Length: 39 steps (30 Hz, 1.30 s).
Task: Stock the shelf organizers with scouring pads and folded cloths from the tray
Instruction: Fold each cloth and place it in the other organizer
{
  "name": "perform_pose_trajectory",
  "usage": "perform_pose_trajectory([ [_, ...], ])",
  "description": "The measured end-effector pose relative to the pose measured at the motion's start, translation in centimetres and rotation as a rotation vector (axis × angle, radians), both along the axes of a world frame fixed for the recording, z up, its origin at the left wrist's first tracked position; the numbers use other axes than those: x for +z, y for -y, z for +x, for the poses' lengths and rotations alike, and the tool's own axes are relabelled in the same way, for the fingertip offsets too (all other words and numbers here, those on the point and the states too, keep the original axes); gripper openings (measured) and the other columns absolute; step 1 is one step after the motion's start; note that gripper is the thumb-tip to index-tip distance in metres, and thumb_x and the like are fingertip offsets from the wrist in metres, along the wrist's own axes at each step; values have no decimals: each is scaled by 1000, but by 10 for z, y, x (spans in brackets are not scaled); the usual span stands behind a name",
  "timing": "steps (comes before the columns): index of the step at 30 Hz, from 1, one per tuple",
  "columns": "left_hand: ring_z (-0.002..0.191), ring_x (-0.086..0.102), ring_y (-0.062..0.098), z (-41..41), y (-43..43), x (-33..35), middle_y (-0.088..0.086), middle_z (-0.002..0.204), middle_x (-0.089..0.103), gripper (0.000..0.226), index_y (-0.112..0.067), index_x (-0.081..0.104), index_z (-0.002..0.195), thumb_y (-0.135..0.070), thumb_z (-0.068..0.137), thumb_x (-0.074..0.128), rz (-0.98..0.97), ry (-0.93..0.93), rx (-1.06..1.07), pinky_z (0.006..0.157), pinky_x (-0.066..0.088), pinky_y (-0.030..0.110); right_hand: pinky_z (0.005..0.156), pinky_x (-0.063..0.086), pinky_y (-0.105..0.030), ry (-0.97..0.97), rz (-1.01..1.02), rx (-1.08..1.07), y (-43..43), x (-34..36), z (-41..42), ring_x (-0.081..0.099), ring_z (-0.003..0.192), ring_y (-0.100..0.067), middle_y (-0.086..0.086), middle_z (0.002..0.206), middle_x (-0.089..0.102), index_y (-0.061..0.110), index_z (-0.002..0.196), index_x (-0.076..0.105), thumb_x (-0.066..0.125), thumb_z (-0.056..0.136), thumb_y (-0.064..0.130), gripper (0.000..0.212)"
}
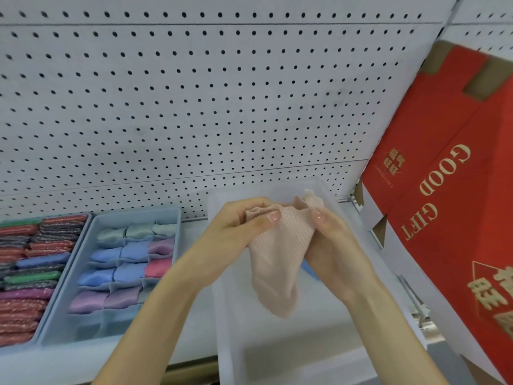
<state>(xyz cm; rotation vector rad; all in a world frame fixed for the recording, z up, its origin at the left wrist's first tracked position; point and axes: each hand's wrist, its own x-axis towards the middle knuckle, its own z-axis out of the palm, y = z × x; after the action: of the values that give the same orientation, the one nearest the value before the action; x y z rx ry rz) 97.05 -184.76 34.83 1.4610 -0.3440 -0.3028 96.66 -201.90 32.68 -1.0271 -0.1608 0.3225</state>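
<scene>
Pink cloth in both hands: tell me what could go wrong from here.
1. The pink cloth hangs loose and unfolded below the left hand and right hand; stuffed in like that, it would probably bunch up in the narrow cells of the divided organizer.
2. The red gift box leans close over the right side of the tray; a swinging right arm might knock it.
3. A blue cloth lies partly hidden under the right hand and could be overlooked.
</scene>
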Motion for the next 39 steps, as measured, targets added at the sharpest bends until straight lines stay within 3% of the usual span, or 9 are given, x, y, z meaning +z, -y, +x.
perform_pose_trajectory([
  [6,82,37,26,-1,-2,0,14,84,46,29,-2,57,85,-31,83,60,1,5,127,73,27,43,68,42,-23,-12,-96,-234,1,-2,2,51,79,-15,-3,78,54,19,70,56,86,57,34,36],
  [9,88,52,15,-3,-5,-3,-1,90,63,20,-12,66,99,-22,88,52,66,43,191,82,38,34,72,47,-28,-50,-119,-315,2,-2,1,56,81,-18,-3,80,62,22,88,64,75,64,24,26],
  [12,66,44,6,-5,-5,-2,-23,73,59,22,-20,64,106,-8,98,46,151,119,215,65,37,18,78,47,-34,-48,-167,-336,4,1,2,58,84,-19,-3,83,64,26,105,65,74,67,24,39],
  [16,77,51,-11,-5,-2,2,-31,84,62,34,-19,65,101,3,98,39,233,219,259,70,36,5,76,46,-32,37,-224,-430,6,6,5,61,82,-15,1,80,68,18,79,69,78,64,22,18],
  [24,91,53,-12,-4,1,2,-29,95,65,40,-23,66,102,6,97,39,233,255,276,79,33,2,67,52,-16,302,-455,-588,12,8,3,67,76,-4,-5,93,70,13,79,72,70,75,-6,19],
  [30,88,53,-11,-3,2,2,-29,91,64,36,-18,66,104,5,98,39,228,261,276,77,35,4,79,49,-43,36,-482,-318,24,3,12,59,73,-22,-6,73,67,8,73,71,73,63,38,32],
  [34,64,46,-2,-4,-1,0,-27,74,59,33,-16,64,107,4,98,40,294,290,262,63,33,7,78,37,-40,-63,-392,-273,23,5,15,51,74,-24,-6,74,64,10,71,73,75,61,41,32],
  [37,85,53,21,-3,-7,-4,-21,98,64,33,-25,61,111,-10,91,39,400,290,212,76,39,25,81,36,-41,-92,-363,-301,21,7,17,55,78,-25,-4,76,69,16,69,75,81,48,40,32],
  [39,102,56,14,-3,-9,-5,-21,111,63,38,-29,60,114,-9,89,39,437,276,143,90,39,25,80,38,-41,-92,-342,-320,19,8,18,56,81,-26,-4,75,70,17,66,75,85,43,39,33],
])
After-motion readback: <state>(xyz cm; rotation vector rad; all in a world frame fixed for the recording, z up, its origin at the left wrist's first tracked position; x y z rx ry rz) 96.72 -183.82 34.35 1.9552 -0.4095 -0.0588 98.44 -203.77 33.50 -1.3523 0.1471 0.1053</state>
